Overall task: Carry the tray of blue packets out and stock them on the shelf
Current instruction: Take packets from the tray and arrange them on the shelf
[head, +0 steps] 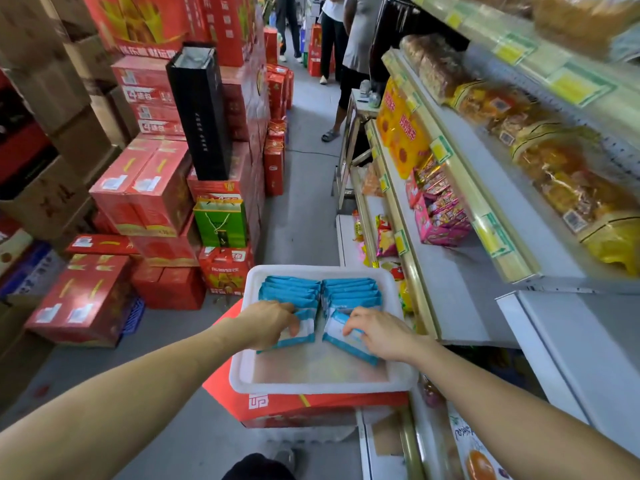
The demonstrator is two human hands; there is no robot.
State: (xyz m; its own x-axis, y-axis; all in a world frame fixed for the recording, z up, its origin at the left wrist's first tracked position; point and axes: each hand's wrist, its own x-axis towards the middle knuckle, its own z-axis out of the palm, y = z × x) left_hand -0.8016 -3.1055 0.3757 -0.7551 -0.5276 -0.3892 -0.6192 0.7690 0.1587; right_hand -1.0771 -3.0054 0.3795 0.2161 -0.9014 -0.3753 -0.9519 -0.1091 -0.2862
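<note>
A white tray (242, 370) rests on a red box (311, 407) in the aisle, low in the head view. Two rows of blue packets (349, 289) stand in its far half; its near half is bare. My left hand (268, 322) grips the nearest packets of the left row. The front packet of the right row (337, 327) is tilted toward me, with my right hand (375, 330) closed on it. The shelf (450, 289) runs along the right, just beside the tray.
Stacks of red cartons (145, 188) and brown boxes fill the left side. A black bag (202, 109) and a green bag (221, 221) sit on them. Shelves on the right hold bread and snacks. People stand far down the narrow aisle (304, 188).
</note>
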